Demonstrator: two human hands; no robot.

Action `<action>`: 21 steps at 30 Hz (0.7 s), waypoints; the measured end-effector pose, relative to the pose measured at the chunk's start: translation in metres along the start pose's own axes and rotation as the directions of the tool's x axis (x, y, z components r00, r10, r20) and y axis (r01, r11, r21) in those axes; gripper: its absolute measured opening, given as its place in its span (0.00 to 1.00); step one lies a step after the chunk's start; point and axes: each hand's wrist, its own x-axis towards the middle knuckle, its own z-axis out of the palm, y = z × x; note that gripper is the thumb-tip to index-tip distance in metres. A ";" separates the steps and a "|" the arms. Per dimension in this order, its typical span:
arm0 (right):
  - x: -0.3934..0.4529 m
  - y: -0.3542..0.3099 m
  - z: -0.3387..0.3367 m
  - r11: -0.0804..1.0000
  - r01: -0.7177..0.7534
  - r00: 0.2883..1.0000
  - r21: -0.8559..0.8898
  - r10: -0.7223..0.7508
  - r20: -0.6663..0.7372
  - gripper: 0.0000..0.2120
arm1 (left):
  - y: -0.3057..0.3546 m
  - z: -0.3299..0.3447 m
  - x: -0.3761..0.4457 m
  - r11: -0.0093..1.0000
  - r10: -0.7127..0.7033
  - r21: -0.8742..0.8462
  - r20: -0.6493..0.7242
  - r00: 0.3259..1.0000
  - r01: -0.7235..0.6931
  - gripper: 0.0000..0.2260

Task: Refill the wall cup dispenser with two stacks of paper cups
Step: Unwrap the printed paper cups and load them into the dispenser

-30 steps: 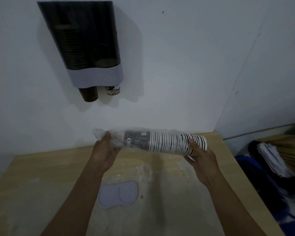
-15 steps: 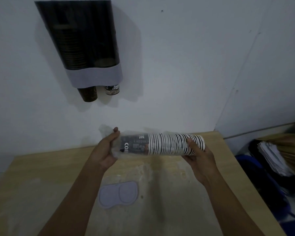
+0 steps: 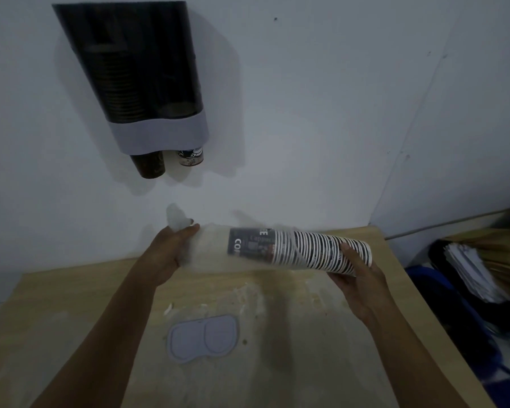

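Note:
A dark wall cup dispenser (image 3: pixel 136 78) with a grey lower band hangs at upper left. Its left tube holds a tall brown cup stack, and its right tube only a few cups. One brown cup (image 3: pixel 149 166) and one printed cup (image 3: pixel 191 156) poke out below. I hold a stack of printed paper cups (image 3: pixel 301 250) lying sideways above the table. My right hand (image 3: pixel 357 278) grips its rim end. My left hand (image 3: pixel 174 251) grips the clear plastic sleeve (image 3: pixel 209 248), which now stretches empty between that hand and the cups.
A pale wooden table (image 3: pixel 71 304) lies below my hands, with a grey double-oval dispenser lid (image 3: pixel 202 338) flat on it. To the right, past the table edge, sit a stack of papers (image 3: pixel 471 272) and blue and dark items (image 3: pixel 442 304).
The cup stack has slid to the right, partly out of the plastic sleeve. My left hand kept the sleeve end while my right hand drew the cups away.

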 end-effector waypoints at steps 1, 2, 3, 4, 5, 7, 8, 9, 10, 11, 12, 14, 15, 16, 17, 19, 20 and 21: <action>0.000 -0.002 -0.002 1.000 0.002 1.000 0.006 -0.002 -0.008 0.14 | -0.001 -0.006 0.003 0.999 0.032 0.031 -0.004 0.999 -0.032 0.07; 0.001 -0.003 -0.004 1.000 0.001 1.000 0.012 -0.001 -0.017 0.13 | -0.001 -0.012 0.006 0.996 0.066 0.058 -0.011 0.998 -0.065 0.07; 0.002 -0.004 -0.006 1.000 0.003 1.000 0.015 -0.003 -0.023 0.13 | -0.001 -0.018 0.008 0.992 0.096 0.084 -0.018 0.995 -0.094 0.07; 0.003 -0.004 -0.008 1.000 0.003 1.000 0.017 -0.002 -0.028 0.12 | -0.001 -0.025 0.011 0.986 0.124 0.113 -0.035 0.992 -0.120 0.08; 0.003 -0.004 -0.009 1.000 0.002 1.000 0.018 -0.002 -0.029 0.11 | -0.001 -0.030 0.014 0.980 0.148 0.148 -0.072 0.986 -0.137 0.09; 0.004 -0.005 -0.011 1.000 0.000 1.000 0.023 0.001 -0.026 0.14 | 0.000 -0.038 0.017 0.960 0.207 0.222 -0.147 0.967 -0.172 0.10; 0.004 -0.006 -0.011 1.000 -0.001 1.000 0.028 0.002 -0.027 0.19 | 0.000 -0.041 0.017 0.947 0.241 0.258 -0.178 0.954 -0.191 0.09; 0.005 -0.006 -0.013 0.999 0.002 0.999 0.032 -0.001 -0.032 0.23 | -0.004 -0.045 0.019 0.933 0.267 0.304 -0.220 0.938 -0.194 0.09; 0.006 -0.008 -0.015 0.999 0.007 0.999 0.036 -0.006 -0.042 0.27 | -0.009 -0.050 0.023 0.919 0.285 0.347 -0.254 0.924 -0.188 0.11; 0.007 -0.009 -0.018 0.999 0.019 0.999 0.042 -0.017 -0.052 0.29 | -0.016 -0.056 0.026 0.901 0.297 0.399 -0.283 0.912 -0.170 0.14; 0.008 -0.010 -0.020 0.998 0.029 0.998 0.056 -0.026 -0.062 0.30 | -0.026 -0.065 0.033 0.882 0.305 0.447 -0.301 0.904 -0.149 0.19; 0.010 -0.013 -0.027 0.995 0.046 0.997 0.091 -0.039 -0.073 0.27 | -0.046 -0.075 0.040 0.844 0.267 0.532 -0.312 0.912 -0.064 0.26; 0.010 -0.015 -0.029 0.994 0.050 0.996 0.097 -0.042 -0.082 0.26 | -0.054 -0.071 0.038 0.834 0.224 0.551 -0.294 0.929 -0.027 0.27; 0.009 -0.017 -0.030 0.994 0.052 0.996 0.092 -0.044 -0.078 0.26 | -0.061 -0.064 0.036 0.823 0.171 0.567 -0.288 0.942 0.024 0.31; 0.009 -0.018 -0.032 0.996 0.053 0.996 0.074 -0.048 -0.074 0.28 | -0.066 -0.054 0.031 0.804 0.126 0.586 -0.335 0.934 0.102 0.39; 0.008 -0.019 -0.032 0.998 0.057 0.997 0.022 -0.056 -0.056 0.30 | -0.065 -0.025 0.016 0.737 0.149 0.641 -0.464 0.873 0.215 0.53; 0.007 -0.018 -0.032 0.998 0.060 0.998 -0.003 -0.060 -0.037 0.25 | -0.060 -0.012 0.010 0.725 0.186 0.662 -0.455 0.871 0.190 0.52; 0.007 -0.018 -0.032 0.998 0.060 0.998 -0.029 -0.060 -0.026 0.19 | -0.049 0.001 0.003 0.743 0.223 0.660 -0.406 0.886 0.115 0.47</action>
